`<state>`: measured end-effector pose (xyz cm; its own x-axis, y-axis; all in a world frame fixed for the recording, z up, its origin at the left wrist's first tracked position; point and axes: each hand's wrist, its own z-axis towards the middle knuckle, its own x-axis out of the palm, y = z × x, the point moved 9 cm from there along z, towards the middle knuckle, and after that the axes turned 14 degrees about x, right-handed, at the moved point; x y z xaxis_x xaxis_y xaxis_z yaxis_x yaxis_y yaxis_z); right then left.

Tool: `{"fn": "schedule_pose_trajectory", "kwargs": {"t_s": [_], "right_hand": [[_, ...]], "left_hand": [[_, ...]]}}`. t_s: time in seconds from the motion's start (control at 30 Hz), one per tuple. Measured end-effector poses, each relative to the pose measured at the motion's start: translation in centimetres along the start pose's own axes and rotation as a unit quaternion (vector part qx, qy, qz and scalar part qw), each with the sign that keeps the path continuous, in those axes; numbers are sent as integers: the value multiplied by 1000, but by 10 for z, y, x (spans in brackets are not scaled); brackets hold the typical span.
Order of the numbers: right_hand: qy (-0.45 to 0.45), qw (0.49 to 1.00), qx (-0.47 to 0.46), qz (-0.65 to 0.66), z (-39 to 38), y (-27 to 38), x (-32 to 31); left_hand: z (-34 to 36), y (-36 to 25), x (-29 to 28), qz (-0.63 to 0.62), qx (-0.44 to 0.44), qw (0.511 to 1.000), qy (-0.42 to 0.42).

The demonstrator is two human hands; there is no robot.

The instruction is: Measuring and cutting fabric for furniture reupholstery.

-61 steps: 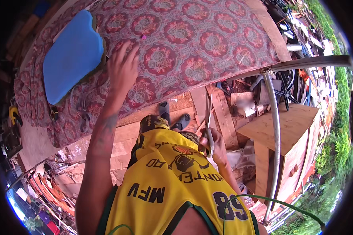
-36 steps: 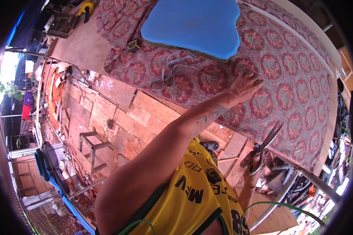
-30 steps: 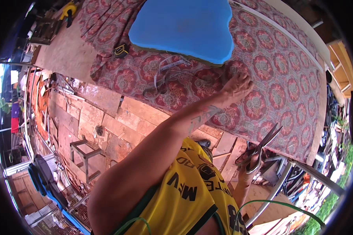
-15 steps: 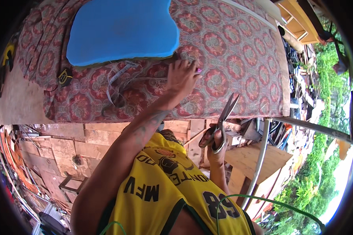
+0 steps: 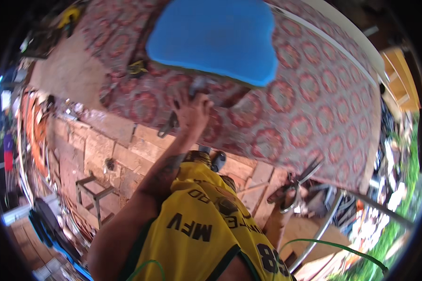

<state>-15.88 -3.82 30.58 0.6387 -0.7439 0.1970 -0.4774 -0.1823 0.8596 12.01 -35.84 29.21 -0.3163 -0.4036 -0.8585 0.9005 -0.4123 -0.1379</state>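
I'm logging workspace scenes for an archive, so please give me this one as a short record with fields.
Left hand: over the patterned cloth; too blurred to tell whether it grips anything
Right hand: holds scissors, blades pointing away from the body
Blue slab: lies on the cloth, beyond the left hand
Tape measure: yellow and black, near the slab's left side
Clothing: yellow jersey, green trim

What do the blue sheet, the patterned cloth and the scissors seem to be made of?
Blue sheet: probably foam, matte, with a softly rounded rim.
Patterned cloth: apparently textile, dull, its left edge wavy.
Scissors: likely metal, grey with a faint shine, though blurred.
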Motion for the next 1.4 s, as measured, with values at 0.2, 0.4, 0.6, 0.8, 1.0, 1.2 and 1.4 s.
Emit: {"fn": "schedule_pose_trajectory", "kwargs": {"t_s": [0.2,0.4,0.6,0.8,1.0,1.2,1.4], "right_hand": [[60,995,-33,-69,25,20,52],[50,989,-96,-105,27,42,123],[66,991,-101,-50,9,32,223],[100,993,-55,-40,-6,-7,320],[77,996,-24,-32,-32,-33,368],[-9,998,3,-65,-52,-46,370],[-99,993,4,-56,-95,-59,329]], "left_hand": [[-31,-30,44,-297,96,921,231],[63,-30,-108,-804,-84,532,252],[192,227,-297,-514,180,818,-186],[245,464,-394,-821,104,536,-170],[248,635,-296,-208,-28,952,-221],[107,767,-15,176,264,948,-36],[72,785,113,-211,16,977,34]]}}
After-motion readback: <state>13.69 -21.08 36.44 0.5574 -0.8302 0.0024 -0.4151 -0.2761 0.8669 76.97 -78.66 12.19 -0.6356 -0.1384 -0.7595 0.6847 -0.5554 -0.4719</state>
